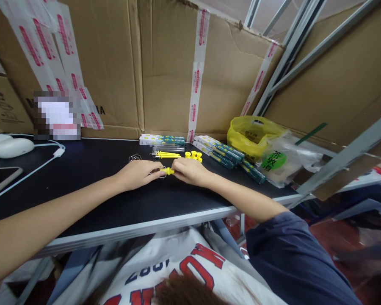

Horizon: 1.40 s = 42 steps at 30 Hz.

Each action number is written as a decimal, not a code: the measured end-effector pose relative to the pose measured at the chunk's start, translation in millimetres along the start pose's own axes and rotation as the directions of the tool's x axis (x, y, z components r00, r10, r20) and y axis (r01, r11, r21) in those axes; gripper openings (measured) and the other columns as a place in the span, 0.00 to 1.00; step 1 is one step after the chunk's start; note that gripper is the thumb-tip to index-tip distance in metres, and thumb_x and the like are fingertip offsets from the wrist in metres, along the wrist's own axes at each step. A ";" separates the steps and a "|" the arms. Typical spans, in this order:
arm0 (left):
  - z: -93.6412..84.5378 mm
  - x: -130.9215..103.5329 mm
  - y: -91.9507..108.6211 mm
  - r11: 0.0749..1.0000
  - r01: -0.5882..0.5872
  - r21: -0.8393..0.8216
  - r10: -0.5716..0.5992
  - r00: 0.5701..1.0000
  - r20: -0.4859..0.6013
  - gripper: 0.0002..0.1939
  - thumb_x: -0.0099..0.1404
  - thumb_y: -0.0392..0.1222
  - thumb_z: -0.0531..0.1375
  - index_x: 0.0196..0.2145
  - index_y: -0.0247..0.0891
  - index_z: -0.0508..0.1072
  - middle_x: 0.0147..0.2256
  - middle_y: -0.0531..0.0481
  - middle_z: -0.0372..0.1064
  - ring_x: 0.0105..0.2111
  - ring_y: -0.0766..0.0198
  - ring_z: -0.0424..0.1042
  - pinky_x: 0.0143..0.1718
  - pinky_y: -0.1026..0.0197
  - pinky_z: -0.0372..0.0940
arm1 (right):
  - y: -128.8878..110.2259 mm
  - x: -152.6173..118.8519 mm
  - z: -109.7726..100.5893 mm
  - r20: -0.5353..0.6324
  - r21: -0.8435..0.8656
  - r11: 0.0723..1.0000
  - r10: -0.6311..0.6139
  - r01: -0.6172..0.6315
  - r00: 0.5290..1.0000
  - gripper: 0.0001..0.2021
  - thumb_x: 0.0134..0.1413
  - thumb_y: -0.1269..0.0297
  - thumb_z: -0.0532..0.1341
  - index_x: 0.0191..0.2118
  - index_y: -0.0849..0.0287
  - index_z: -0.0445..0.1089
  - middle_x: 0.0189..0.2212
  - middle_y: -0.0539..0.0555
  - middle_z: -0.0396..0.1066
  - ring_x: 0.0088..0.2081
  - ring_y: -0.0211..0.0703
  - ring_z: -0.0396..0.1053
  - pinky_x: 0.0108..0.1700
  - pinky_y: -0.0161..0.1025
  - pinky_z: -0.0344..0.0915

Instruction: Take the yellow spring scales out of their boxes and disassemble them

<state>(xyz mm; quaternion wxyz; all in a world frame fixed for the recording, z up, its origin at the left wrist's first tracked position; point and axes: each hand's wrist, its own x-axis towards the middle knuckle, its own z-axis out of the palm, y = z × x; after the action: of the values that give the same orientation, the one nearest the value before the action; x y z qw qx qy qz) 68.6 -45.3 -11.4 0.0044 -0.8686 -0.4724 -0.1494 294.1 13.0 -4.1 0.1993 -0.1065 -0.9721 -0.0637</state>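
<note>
Above the black tabletop, my left hand [141, 174] pinches a bent metal wire frame [161, 177] at its left end. My right hand [190, 171] has its fingers closed on a small yellow plastic piece [168, 171], which meets the wire frame between the two hands. Just behind my left hand lie more bent wire pieces [135, 158]. Yellow rods [168, 155] with dark tips lie side by side behind the hands, and clear tubes [168, 149] are behind those. Several yellow knob-like parts [193, 156] stand behind my right hand.
Slim green-and-white boxes [161, 140] lie at the back, with more boxes [219, 151] to the right. A yellow plastic bag [252, 135] and a clear bag [277, 163] sit farther right. A phone [1, 180] and white cables [47, 148] occupy the left. Cardboard [168, 72] walls the back.
</note>
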 end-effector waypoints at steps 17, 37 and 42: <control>4.7 -2.7 0.4 0.954 -0.092 0.284 0.159 0.962 -0.222 0.19 0.70 0.56 0.48 0.42 0.41 0.70 0.36 0.52 0.75 0.36 0.62 0.74 0.29 0.64 0.57 | -3.9 1.1 4.3 0.116 0.602 0.753 0.244 -0.264 0.963 0.23 0.66 0.50 0.44 0.26 0.59 0.59 0.22 0.48 0.61 0.26 0.35 0.60 0.36 0.35 0.58; 0.3 1.3 1.4 0.999 0.042 0.027 -0.042 0.999 0.017 0.22 0.71 0.56 0.42 0.43 0.42 0.68 0.36 0.49 0.75 0.35 0.57 0.74 0.32 0.61 0.61 | 5.7 -0.4 3.1 -0.057 0.195 0.978 0.086 -0.073 0.995 0.02 0.58 0.69 0.57 0.35 0.59 0.63 0.29 0.53 0.66 0.33 0.40 0.62 0.36 0.36 0.58; 0.1 0.3 0.8 0.998 0.024 0.055 -0.024 1.000 0.000 0.21 0.71 0.55 0.42 0.41 0.41 0.68 0.34 0.50 0.74 0.33 0.59 0.74 0.30 0.63 0.58 | 0.8 0.2 -2.0 -0.040 0.258 0.958 0.140 -0.125 0.989 0.08 0.57 0.61 0.60 0.37 0.58 0.61 0.30 0.52 0.66 0.32 0.39 0.62 0.35 0.36 0.59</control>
<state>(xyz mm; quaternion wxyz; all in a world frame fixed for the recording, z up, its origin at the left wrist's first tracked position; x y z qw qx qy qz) 69.5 -45.5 -11.4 0.0265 -0.8625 -0.4868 -0.1359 294.8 13.5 -2.1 0.2431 -0.1431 -0.9566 0.0723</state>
